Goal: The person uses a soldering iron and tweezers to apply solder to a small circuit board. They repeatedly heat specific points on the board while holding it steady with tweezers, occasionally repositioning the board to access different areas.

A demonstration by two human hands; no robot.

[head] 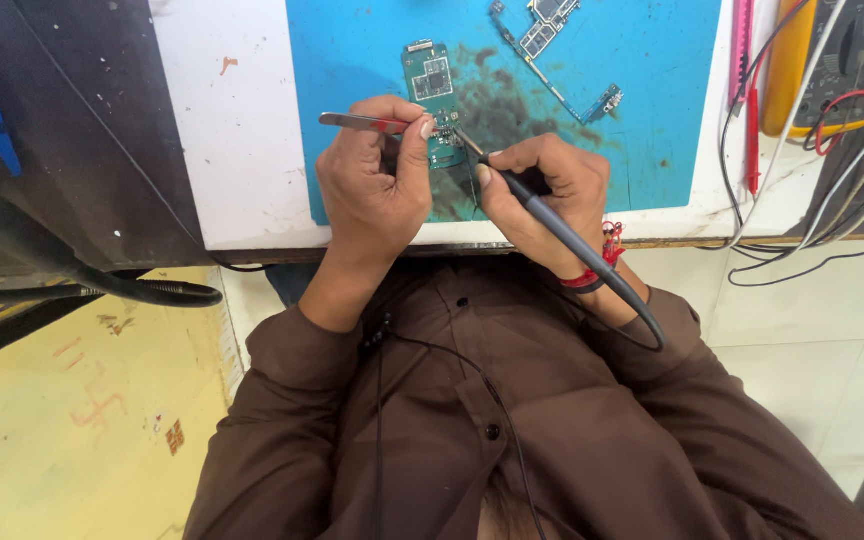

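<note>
Behind the left hand [372, 180], tweezers' [362, 122] tips hidden.

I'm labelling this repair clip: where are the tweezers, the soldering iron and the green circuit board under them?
tweezers [352, 121], head view, on the bare metal shaft left of the left hand.
soldering iron [552, 222], head view, on its dark handle.
green circuit board [430, 78], head view, on its upper part.

The board's [433, 100] lower end is covered by the left hand [372, 185] and the right hand [542, 190]. The tweezer [357, 122] tips vanish behind the left thumb, so what they pinch cannot be told. The iron's [552, 225] tip meets the board at parts too small to make out. A second board [550, 45] and the meter [842, 60] are cut off by the top edge.
</note>
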